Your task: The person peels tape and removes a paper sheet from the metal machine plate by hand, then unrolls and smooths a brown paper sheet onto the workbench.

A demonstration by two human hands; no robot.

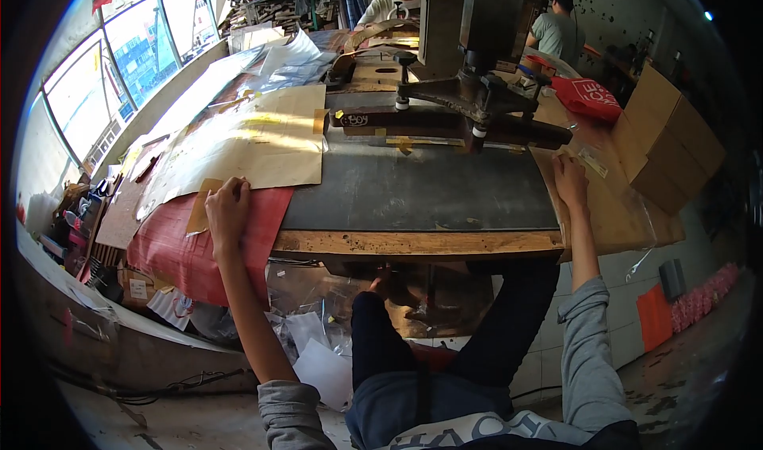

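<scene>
My left hand is closed at the lower edge of a large cream sheet, next to a small tan piece. Under them, red material hangs over the table's front left. My right hand has its fingers curled at the brown sheet covering the right side; what it grips, if anything, is too small to make out. Between my hands lies a dark flat board with a wooden front edge. A dark metal press bar crosses above the board's far part.
Behind the bar stands the machine's column. Cardboard boxes and a red bag are at the right. Clear plastic sheets lie at the back left. Two other people are beyond the table.
</scene>
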